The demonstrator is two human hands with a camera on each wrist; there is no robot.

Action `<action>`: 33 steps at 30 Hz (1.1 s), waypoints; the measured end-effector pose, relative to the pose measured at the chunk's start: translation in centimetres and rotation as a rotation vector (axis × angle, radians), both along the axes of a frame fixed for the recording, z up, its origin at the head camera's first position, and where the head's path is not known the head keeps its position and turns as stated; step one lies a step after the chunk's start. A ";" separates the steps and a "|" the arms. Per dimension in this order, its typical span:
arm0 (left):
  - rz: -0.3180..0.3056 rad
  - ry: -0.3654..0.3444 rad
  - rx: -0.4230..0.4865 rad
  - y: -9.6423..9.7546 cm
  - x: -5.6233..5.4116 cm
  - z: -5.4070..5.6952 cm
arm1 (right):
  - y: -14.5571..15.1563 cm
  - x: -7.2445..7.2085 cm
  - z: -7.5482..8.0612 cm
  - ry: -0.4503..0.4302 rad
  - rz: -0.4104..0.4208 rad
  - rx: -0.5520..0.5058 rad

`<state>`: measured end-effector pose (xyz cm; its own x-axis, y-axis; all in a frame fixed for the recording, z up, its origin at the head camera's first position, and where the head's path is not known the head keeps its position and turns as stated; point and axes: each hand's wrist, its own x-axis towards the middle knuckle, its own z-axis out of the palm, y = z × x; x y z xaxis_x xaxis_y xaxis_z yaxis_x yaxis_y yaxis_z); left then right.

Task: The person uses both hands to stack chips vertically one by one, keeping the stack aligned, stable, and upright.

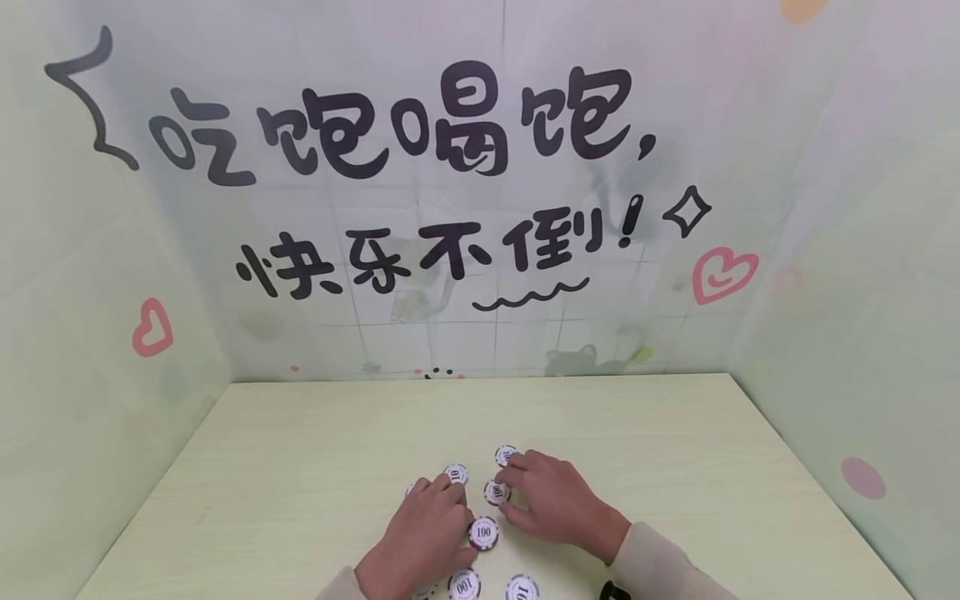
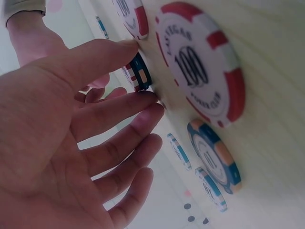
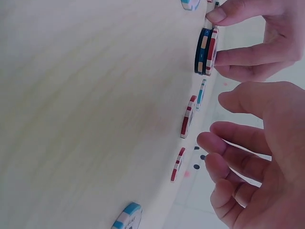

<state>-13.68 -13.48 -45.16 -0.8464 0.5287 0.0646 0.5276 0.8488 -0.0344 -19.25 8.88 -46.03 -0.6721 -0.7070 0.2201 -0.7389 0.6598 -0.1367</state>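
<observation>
My left hand (image 1: 423, 533) is beside a small stack of poker chips (image 1: 483, 533), its thumb and index finger bracketing the stack's near edge. The right wrist view shows this stack (image 3: 207, 51) with a red-edged chip on top of blue-edged ones. My right hand (image 1: 555, 500) hovers over a red-and-white chip (image 3: 188, 117) lying flat, thumb and fingers loosely bent and apart around it, with nothing between them. Another red-edged chip (image 1: 507, 455) lies just beyond the right fingertips. A blue-and-orange chip (image 2: 214, 155) lies ahead of my left fingers.
Two more chips, one on the left (image 1: 464, 584) and one on the right (image 1: 522, 587), lie near the front of the wooden table (image 1: 300, 442). A chip (image 1: 455, 474) sits behind my left hand. Printed curtain walls (image 1: 495, 342) enclose the table's back and sides.
</observation>
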 end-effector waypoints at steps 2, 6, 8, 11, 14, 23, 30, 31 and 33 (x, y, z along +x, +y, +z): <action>-0.001 0.004 -0.003 0.0 0.0 0.0 | -0.1 -0.2 0.0 -0.005 -0.017 0.013; -0.002 0.009 -0.010 0.0 0.0 0.0 | -0.2 -0.4 0.0 -0.022 -0.047 0.027; 0.000 0.006 -0.010 0.0 0.0 0.0 | -0.2 -0.6 0.0 -0.028 -0.053 0.024; 0.002 0.000 -0.011 0.1 -0.1 0.1 | -0.3 -0.8 -0.1 -0.035 -0.056 0.023; 0.007 -0.002 -0.012 0.1 -0.1 0.1 | -0.4 -0.9 -0.1 -0.043 -0.058 0.030; 0.011 -0.006 -0.019 0.1 -0.1 0.0 | -0.6 -1.3 -0.3 -0.078 -0.048 0.032; 0.012 -0.007 -0.033 0.1 0.0 0.2 | -0.6 -1.7 -0.6 -0.107 -0.045 0.012; 0.011 -0.004 -0.035 0.1 0.0 0.2 | -0.6 -1.7 -0.7 -0.112 -0.045 0.009; 0.010 0.001 -0.039 0.2 0.0 0.2 | -0.6 -1.7 -0.7 -0.112 -0.041 0.007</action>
